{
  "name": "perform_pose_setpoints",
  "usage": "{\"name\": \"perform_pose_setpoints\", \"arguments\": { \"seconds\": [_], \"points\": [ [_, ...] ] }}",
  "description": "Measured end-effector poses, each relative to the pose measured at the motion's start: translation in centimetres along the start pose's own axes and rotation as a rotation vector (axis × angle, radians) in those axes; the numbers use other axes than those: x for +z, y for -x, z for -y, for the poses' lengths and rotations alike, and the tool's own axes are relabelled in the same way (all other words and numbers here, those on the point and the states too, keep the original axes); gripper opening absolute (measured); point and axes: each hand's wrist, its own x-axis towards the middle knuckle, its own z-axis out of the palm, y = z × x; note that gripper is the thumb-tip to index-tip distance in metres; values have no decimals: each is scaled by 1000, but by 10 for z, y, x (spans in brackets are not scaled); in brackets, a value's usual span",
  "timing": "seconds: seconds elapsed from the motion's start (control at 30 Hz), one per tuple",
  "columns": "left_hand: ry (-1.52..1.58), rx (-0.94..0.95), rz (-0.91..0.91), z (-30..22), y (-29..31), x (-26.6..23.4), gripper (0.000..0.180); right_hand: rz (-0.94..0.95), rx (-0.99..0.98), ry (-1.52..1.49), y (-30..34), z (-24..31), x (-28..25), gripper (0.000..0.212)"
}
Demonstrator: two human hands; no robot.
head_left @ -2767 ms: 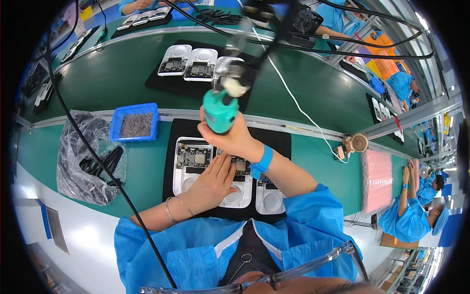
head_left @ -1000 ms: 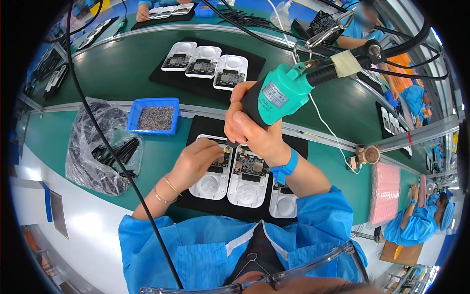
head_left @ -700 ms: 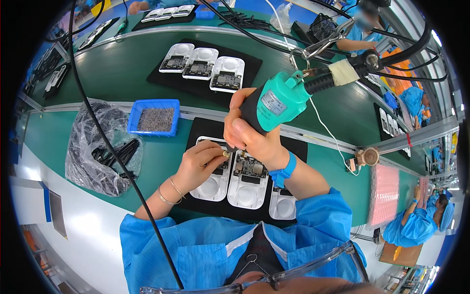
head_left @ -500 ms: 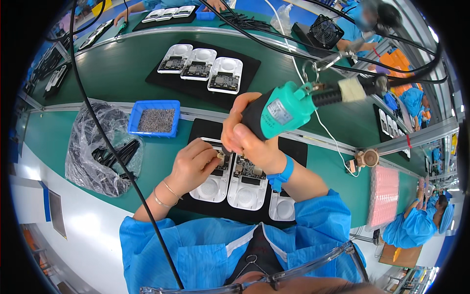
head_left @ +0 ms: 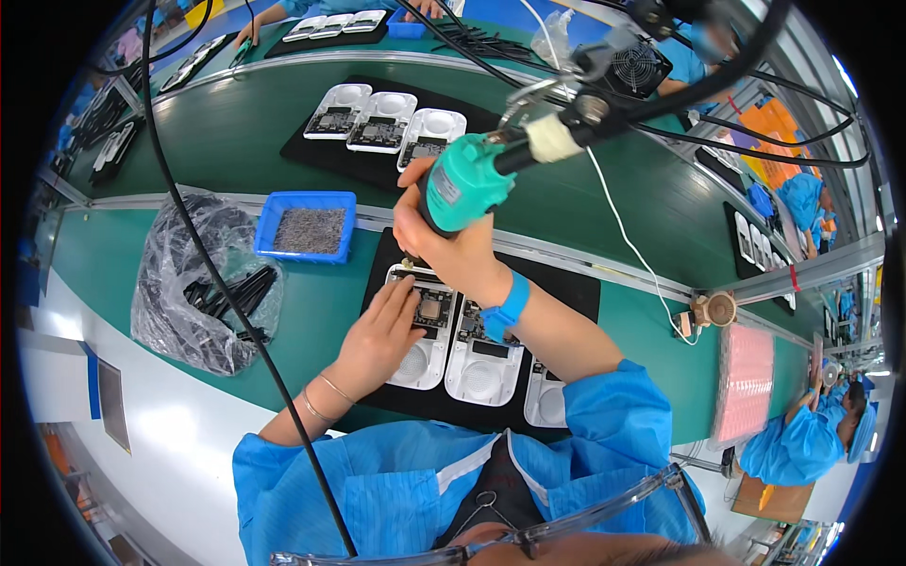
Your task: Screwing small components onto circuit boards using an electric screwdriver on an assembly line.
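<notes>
My right hand (head_left: 448,250) is wrapped round a green and black electric screwdriver (head_left: 464,184), whose bit end points down at the far edge of the leftmost white housing (head_left: 415,370). Fingers stretched out, my left hand (head_left: 376,335) lies on that housing's left side, its fingertips just below the bit. A green circuit board (head_left: 432,309) shows partly beside those fingers. To the right sit a second white housing (head_left: 481,377) and a third one (head_left: 545,404), partly hidden by my right forearm. All three rest on a black mat (head_left: 578,294).
A blue tray (head_left: 267,226) of small screws and a clear plastic bag (head_left: 156,302) with black strips lie on the left. Farther off, several white housings (head_left: 381,132) rest on another mat. A black cable (head_left: 203,255) crosses the view. Pink trays (head_left: 746,382) stand right.
My right hand has carried the screwdriver left, to the housing's far edge. My left hand has gone from a pinch over the board to fingers laid out along the housing.
</notes>
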Motion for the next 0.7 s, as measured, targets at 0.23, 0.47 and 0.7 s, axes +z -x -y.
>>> {"name": "perform_pose_setpoints", "arguments": {
  "seconds": [0.23,0.47,0.7],
  "points": [
    [-5,-25,104,-5,-1,1,49,-31,8,18,-5,-22,8,24],
    [8,-16,107,-3,0,2,51,-24,31,-9,-5,-28,10,24],
    [2,-8,112,-2,0,2,52,-16,19,0,-6,-31,11,24]
  ]
}}
